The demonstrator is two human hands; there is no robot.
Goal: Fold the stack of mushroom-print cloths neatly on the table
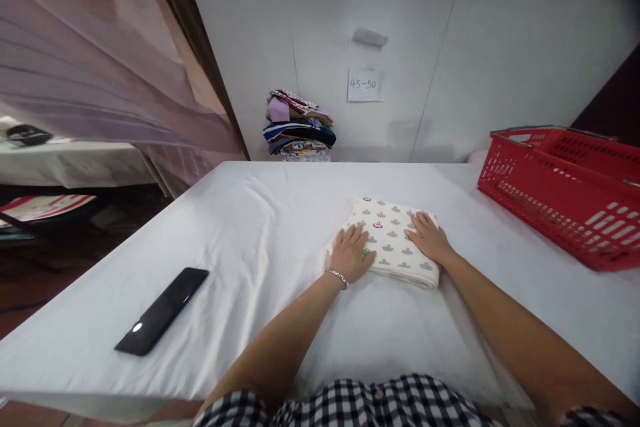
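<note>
A folded white cloth (pixel 395 240) with a grey and red print lies flat on the white-covered table (pixel 240 233). On its left side rests my left hand (pixel 351 255), palm down with fingers spread; a bracelet circles that wrist. My right hand (pixel 431 239) lies flat on the cloth's right side, its fingers stretched out too. Neither hand grips the cloth; both press on its top. The layers of the fold show along the near edge.
A black phone-like slab (pixel 163 312) lies at the table's left. At the right stands a red plastic basket (pixel 560 193). Several folded cloths are stacked (pixel 300 127) by the back wall, under a paper sign (pixel 365 84) reading 45-50. A pink curtain (pixel 115 47) hangs at the left.
</note>
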